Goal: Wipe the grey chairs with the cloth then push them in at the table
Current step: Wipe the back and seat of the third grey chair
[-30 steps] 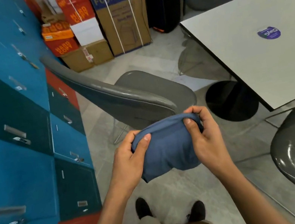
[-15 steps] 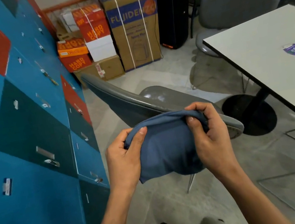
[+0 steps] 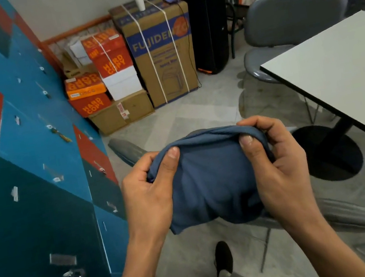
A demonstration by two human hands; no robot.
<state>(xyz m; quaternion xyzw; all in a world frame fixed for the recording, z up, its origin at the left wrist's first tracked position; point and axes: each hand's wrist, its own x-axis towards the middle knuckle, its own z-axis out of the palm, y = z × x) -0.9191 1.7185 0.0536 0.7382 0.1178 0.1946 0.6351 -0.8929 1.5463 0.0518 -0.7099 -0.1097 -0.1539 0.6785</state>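
Both hands hold a folded blue cloth (image 3: 211, 182) in front of me. My left hand (image 3: 148, 190) pinches its top left edge, thumb on the front. My right hand (image 3: 278, 163) grips the top right edge with curled fingers. Directly behind and under the cloth stands a grey chair (image 3: 350, 213), mostly hidden; its backrest edge (image 3: 125, 149) shows at the left. Another grey chair (image 3: 291, 16) stands at the far side of the white table (image 3: 333, 58), at the upper right.
Blue, red and dark lockers (image 3: 23, 166) line the left wall. Cardboard boxes (image 3: 156, 50) and a black speaker (image 3: 208, 28) stand against the back wall. The table's black round base (image 3: 330, 151) sits on the floor right of the chair. My shoe (image 3: 223, 258) is below.
The view has tilted up and moved forward, so the near chair now lies lower and mostly behind the cloth. Both hands still hold the cloth the same way.
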